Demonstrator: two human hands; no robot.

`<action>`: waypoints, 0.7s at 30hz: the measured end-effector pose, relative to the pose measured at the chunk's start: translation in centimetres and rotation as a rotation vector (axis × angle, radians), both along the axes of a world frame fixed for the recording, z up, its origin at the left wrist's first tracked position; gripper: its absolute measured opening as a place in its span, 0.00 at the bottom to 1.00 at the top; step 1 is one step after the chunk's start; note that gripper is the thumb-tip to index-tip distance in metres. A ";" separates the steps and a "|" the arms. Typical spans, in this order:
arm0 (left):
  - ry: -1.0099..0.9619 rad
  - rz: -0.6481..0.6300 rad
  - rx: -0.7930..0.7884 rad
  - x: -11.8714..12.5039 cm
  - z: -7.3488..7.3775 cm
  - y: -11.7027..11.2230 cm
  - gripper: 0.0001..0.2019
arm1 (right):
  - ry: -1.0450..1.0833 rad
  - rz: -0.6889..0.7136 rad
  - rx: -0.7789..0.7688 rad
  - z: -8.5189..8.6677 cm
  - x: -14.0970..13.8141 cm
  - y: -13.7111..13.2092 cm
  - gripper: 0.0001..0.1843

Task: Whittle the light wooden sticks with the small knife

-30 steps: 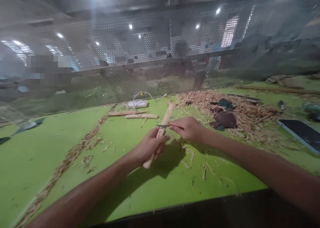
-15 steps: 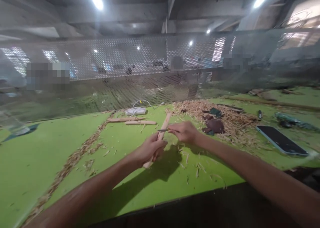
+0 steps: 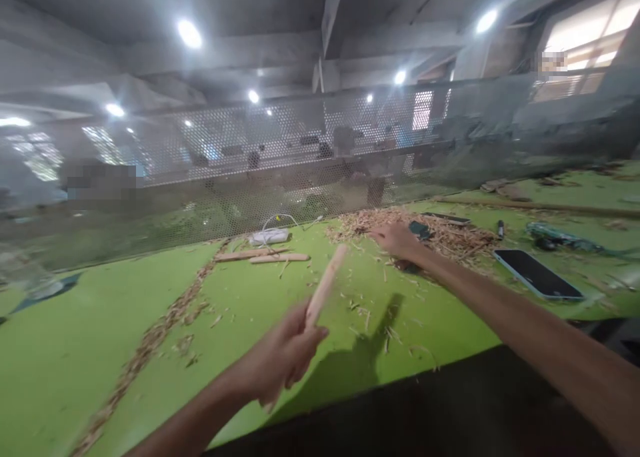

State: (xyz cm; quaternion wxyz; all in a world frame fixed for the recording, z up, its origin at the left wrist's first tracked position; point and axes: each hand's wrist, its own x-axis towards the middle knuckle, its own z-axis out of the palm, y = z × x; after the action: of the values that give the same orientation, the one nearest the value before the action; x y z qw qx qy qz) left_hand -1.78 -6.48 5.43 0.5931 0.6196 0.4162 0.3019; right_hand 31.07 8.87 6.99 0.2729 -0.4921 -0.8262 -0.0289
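My left hand (image 3: 285,353) is wrapped round a pale wooden stick (image 3: 327,280), which slants up and away above the green table (image 3: 240,297). The stick's lower end shows below my fist. My right hand (image 3: 399,241) reaches out to the edge of a heap of wood shavings (image 3: 463,238), beside a dark green scrap (image 3: 421,230). Its fingers look drawn together, but whatever they hold, if anything, cannot be made out. No knife blade shows clearly.
Two more wooden sticks (image 3: 280,258) lie near a white device with a cable (image 3: 270,237). To the right are a phone (image 3: 537,273) and a bundle of greenish plastic (image 3: 565,235). A perforated screen (image 3: 280,170) stands along the back. Shavings fill a seam (image 3: 165,330) at left.
My right hand has left the stick, where it held a small knife, and moved right and away to the shavings. My left hand has drawn the stick nearer and tilted it up.
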 end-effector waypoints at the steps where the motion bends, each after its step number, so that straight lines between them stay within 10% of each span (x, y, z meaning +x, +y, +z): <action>1: -0.010 0.059 0.035 -0.3 0.4 -0.6 0.20 | 0.069 -0.073 -0.012 0.5 1.1 -0.2 0.25; 8: -0.027 0.148 0.089 1.5 0.4 -2.3 0.19 | 0.395 -0.008 -0.284 1.3 -2.4 -6.4 0.15; 15: -0.164 0.228 0.057 4.9 -1.3 -4.7 0.23 | -0.194 -0.033 -0.141 2.1 -10.4 -13.4 0.13; 21: -0.213 0.259 0.075 5.9 -1.8 -5.7 0.24 | -0.370 -0.125 -0.079 2.0 -12.0 -16.1 0.16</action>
State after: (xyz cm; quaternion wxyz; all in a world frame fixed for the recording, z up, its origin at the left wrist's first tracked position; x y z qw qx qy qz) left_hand 4.11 -12.15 3.66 0.5667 0.5469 0.4157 0.4549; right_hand 19.06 -7.27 8.99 0.0945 -0.5389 -0.8307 -0.1033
